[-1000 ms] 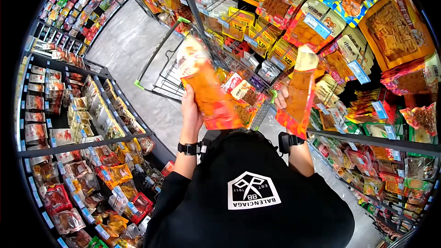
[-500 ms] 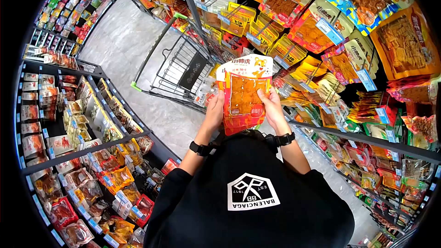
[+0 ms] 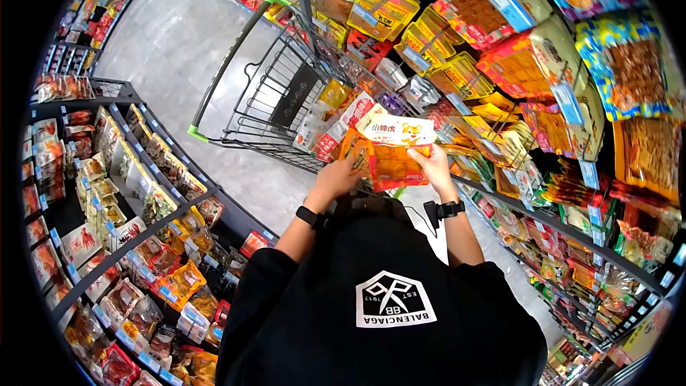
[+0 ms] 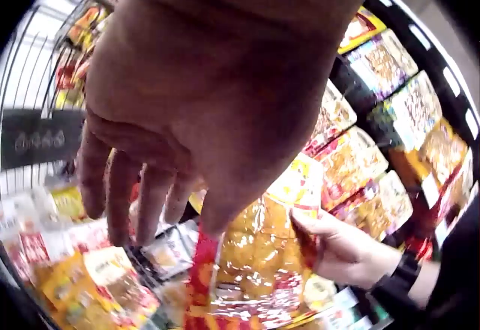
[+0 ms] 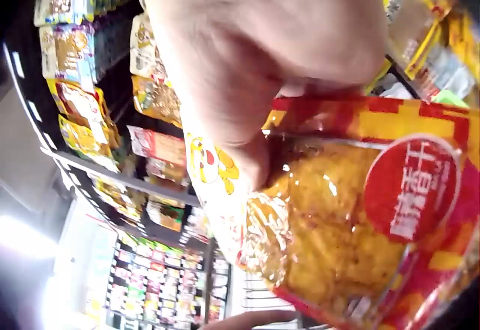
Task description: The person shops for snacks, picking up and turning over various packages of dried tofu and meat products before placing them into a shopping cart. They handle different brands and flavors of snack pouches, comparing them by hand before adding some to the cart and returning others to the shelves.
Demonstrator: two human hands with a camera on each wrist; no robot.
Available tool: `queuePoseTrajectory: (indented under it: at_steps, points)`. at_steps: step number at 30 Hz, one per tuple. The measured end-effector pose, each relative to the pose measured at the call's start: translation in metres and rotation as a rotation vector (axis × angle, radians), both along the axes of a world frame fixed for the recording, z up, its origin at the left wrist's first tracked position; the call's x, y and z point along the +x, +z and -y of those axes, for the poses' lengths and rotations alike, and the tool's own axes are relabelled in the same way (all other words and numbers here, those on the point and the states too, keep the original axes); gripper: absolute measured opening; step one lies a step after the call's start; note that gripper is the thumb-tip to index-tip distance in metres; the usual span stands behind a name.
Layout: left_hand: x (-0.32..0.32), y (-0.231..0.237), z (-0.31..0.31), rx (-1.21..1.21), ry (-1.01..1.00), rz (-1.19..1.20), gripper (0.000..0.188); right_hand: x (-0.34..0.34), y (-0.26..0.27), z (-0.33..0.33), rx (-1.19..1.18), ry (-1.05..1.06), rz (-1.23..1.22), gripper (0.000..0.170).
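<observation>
My right hand (image 3: 434, 168) pinches a flat red-and-orange snack packet (image 3: 400, 166) by its right edge, thumb on the front. Brown-orange pieces show through its clear window, under a white top with a cartoon tiger (image 3: 412, 132). In the right wrist view the thumb presses the film beside the window of the packet (image 5: 330, 217). My left hand (image 3: 334, 180) is at the packet's left side, over the cart. Its fingers hang loosely extended in the left wrist view, and the thumb (image 4: 217, 210) overlaps the packet's edge there. Whatever lies behind the packet is hidden.
A wire shopping cart (image 3: 236, 125) with green corners stands ahead, holding several packets, including an orange bag (image 4: 86, 292). Hanging snack packs (image 3: 514, 61) with blue price tags fill the rack at right. A low shelf of packaged food (image 3: 114, 193) runs along the left, beside grey floor (image 3: 161, 36).
One second ago each hand held a separate packet; then both hands held them together in front. Now the left hand has let go and moved off the side, while the right hand still holds.
</observation>
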State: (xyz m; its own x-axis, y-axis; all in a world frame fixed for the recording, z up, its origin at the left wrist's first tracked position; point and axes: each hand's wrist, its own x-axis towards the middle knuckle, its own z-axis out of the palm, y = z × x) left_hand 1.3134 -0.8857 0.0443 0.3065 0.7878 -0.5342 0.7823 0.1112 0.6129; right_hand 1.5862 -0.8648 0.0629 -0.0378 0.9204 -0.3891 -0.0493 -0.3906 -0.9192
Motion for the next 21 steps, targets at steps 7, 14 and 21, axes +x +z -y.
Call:
queuePoseTrajectory:
  at_steps: [7, 14, 21]
  points:
    - [-0.114, -0.083, -0.02, 0.22, 0.373, -0.238, 0.041, -0.003, -0.116, -0.02, -0.039, 0.275, 0.722, 0.028]
    - [-0.188, -0.149, -0.043, 0.313, 0.144, -0.419, 0.043, -0.04, -0.23, -0.034, -0.061, 0.663, 0.88, 0.034]
    - [-0.179, -0.169, -0.043, 0.368, 0.078, -0.507, 0.028, -0.055, -0.336, -0.022, -0.347, 0.802, 0.645, 0.029]
